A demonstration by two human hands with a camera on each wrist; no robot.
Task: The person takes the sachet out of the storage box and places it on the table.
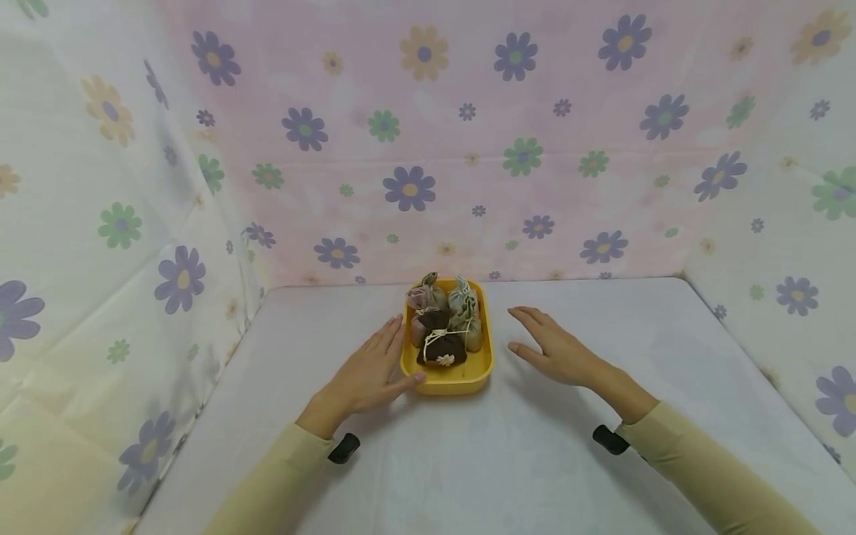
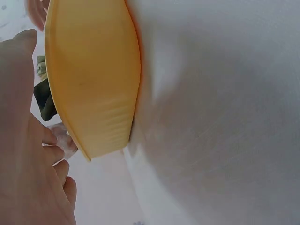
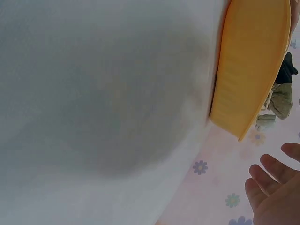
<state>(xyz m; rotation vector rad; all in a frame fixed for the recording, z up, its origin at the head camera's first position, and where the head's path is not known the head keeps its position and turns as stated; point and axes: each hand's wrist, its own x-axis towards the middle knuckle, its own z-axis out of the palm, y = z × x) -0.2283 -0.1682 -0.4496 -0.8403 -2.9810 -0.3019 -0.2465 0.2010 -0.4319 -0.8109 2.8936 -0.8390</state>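
A yellow plastic tray (image 1: 458, 388) stands on the table with several small drawstring pouches in it. In front lies a dark brown pouch (image 1: 438, 349) tied with a pale cord and a small flower. Behind it are an olive pouch (image 1: 473, 336), a pale grey-green pouch (image 1: 460, 299) and a pinkish one (image 1: 418, 299). My left hand (image 1: 368, 371) is at the tray's left side, fingers extended along the rim and thumb at the near left corner. To the right of the tray, my right hand (image 1: 555, 348) hovers apart from it, fingers extended and holding nothing.
A white cloth covers the table (image 1: 428, 475). Flower-patterned curtains (image 1: 455, 148) hang at the back and on both sides, the back one close behind the tray. Each wrist carries a black strap-on device, one of them (image 1: 344, 449) below the left hand.
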